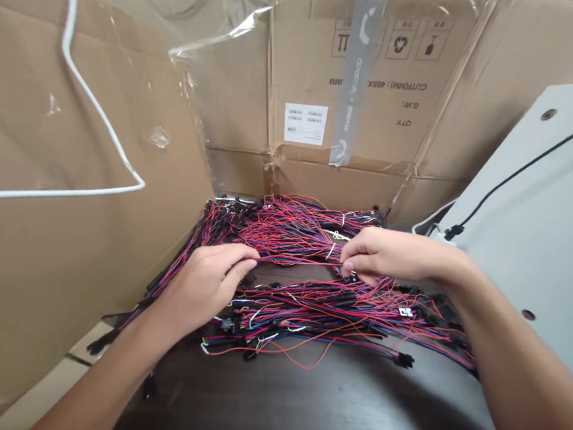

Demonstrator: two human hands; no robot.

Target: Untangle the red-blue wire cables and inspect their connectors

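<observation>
Two heaps of thin red, blue and black wires with small black plug connectors lie on a dark wooden tabletop (300,403). The far wire heap (289,232) sits against the cardboard, and the near wire heap (308,314) spreads towards me. My left hand (207,288) and my right hand (383,253) are above the gap between them. A thin blue-and-red wire (297,261) runs taut between my hands, pinched in both sets of fingertips. A loose black connector (404,360) lies at the near heap's right edge.
A large cardboard sheet (79,177) with a white cable (89,117) stands at the left. Behind the wires stands a taped cardboard carton (357,94). A pale grey panel (533,196) with a black cable (521,168) leans in at the right.
</observation>
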